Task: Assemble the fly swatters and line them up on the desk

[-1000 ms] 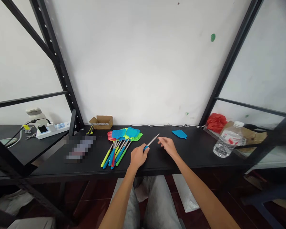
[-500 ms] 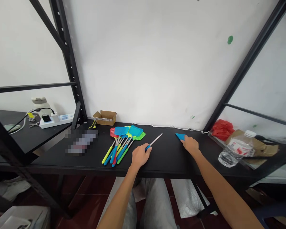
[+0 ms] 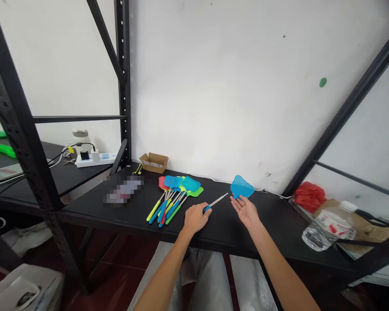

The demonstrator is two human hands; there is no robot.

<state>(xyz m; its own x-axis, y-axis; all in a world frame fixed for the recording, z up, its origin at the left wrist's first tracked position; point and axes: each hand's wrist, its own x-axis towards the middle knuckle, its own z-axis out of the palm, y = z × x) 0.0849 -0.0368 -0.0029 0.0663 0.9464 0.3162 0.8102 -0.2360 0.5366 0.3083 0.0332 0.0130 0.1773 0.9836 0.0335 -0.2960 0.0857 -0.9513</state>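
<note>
So, the left hand (image 3: 196, 218) is wrapped around the blue grip of a swatter handle (image 3: 218, 200), its metal rod poking out up and to the right. The right hand (image 3: 245, 211) has the narrow end of a blue swatter head (image 3: 241, 187) between its fingers, loosely by the look of it, mesh facing up over the black table (image 3: 290, 229). Rod tip's near the head. Pile of colorful swatters (image 3: 174, 196) lies left of the left hand, small cardboard box (image 3: 154, 163) behind it.
</note>
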